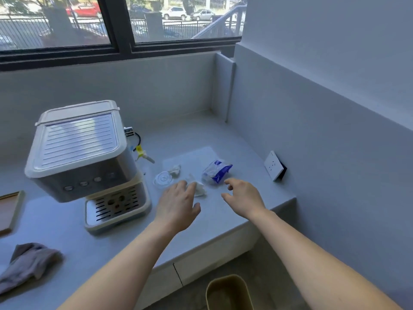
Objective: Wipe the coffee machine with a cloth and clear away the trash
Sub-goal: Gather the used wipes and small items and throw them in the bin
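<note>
Both your arms are stretched out over the worktop (201,135), forearms bare, coming in from the bottom of the view. Your left hand (178,204) is palm down with the fingers pretty much straight and a little spread. The tips are right at a crumpled white tissue (200,189), and honestly I can't tell if they touch it or just hover. It isn't gripping anything. Your right hand (244,198) is a bit further right, also palm down, fingers loosely curled and the thumb poking out to the left. It's empty, just short of the blue and white wrapper (217,173) and not touching it.

The rest of the trash is close by. A clear plastic lid (162,179) lies flat just left of the tissue, near the machine's base, and a second small tissue wad (175,170) sits at the lid's far edge.

The coffee machine (82,153) stands on the left half of the worktop, drip tray facing you. The grey cloth (29,262) lies bunched up at the near left, well apart from both hands. The tan bin (228,291) is on the floor below the worktop edge, between your forearms.
</note>
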`<state>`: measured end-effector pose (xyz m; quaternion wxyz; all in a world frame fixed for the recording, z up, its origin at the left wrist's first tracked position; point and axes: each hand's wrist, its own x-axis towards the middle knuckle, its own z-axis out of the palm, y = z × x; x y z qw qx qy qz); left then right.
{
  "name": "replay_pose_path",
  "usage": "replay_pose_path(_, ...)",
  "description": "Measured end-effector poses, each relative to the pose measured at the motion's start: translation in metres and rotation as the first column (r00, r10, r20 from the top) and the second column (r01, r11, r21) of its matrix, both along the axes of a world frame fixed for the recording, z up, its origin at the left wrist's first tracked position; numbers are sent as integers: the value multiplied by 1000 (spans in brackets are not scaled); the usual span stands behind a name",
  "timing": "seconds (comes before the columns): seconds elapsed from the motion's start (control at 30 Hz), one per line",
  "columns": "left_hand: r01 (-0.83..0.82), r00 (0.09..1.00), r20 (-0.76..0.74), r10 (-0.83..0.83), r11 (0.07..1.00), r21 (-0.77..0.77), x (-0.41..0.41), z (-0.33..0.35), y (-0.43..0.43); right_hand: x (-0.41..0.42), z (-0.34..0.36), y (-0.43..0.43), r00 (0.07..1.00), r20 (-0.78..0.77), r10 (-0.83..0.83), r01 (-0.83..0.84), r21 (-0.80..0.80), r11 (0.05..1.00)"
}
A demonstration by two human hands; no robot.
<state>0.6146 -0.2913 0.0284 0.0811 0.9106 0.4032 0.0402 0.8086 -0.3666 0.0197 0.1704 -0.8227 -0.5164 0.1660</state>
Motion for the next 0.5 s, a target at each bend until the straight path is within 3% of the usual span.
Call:
replay_pose_path(0.27, 36, 998, -43, -40, 996, -82, 29, -56, 74, 32, -34, 78, 975, 215, 47, -23, -110, 994)
replay_pose_path(0.5, 78, 997, -11, -80, 985, -156, 54, -80, 111, 54, -60, 118, 905, 357, 230, -130, -284, 950)
